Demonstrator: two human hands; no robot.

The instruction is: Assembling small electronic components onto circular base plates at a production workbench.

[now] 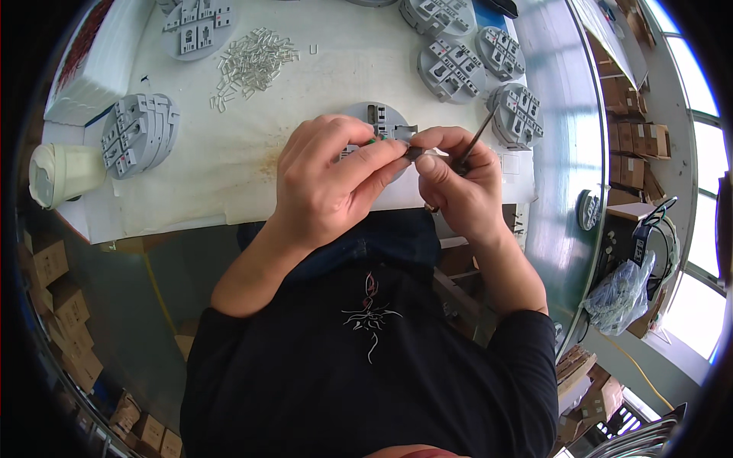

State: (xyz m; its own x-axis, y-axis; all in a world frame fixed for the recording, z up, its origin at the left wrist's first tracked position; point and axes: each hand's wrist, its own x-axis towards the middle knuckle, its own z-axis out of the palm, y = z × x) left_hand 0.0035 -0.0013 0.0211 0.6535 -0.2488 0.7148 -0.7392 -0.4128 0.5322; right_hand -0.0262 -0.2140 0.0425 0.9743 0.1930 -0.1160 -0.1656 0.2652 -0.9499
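Note:
In front of my chest both hands meet over a round grey disc (388,114) with raised blocks, largely hidden beneath them. My left hand (324,179) is closed, its fingertips pinching one end of a small dark part (414,153). A speck of green shows at its fingers. My right hand (466,179) is closed too, thumb and forefinger on the same part's other end. Tucked in that hand is a thin dark rod-like tool (481,131), its tip pointing up and right. Its handle is covered by my fingers, so its kind cannot be made out.
Beyond my hands lies a pile of small clear U-shaped pieces (256,62). Similar grey discs stand at the far left (197,30), in a stack at left (137,136), and several at right (452,70). A pale tub (67,175) sits at the table's left edge.

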